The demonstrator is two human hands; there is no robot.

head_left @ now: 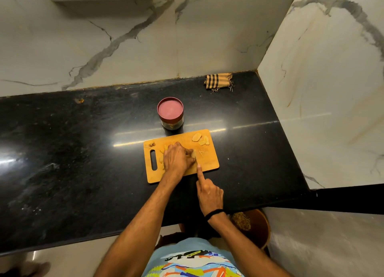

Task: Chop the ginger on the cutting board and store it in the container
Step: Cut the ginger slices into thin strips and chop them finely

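A wooden cutting board lies on the black counter. My left hand presses down on a ginger piece near the board's middle, fingers curled over it. My right hand grips a knife with the forefinger stretched along its spine. The blade shows edge-on as a thin line right beside the ginger. More ginger chunks lie at the board's far right corner, and cut bits lie left of my hand. The container, a small jar with a red lid on, stands just behind the board.
A striped folded cloth lies at the back right by the marble wall. The black counter stretches wide to the left. A brown round bin sits on the floor under the counter's front edge, at my right.
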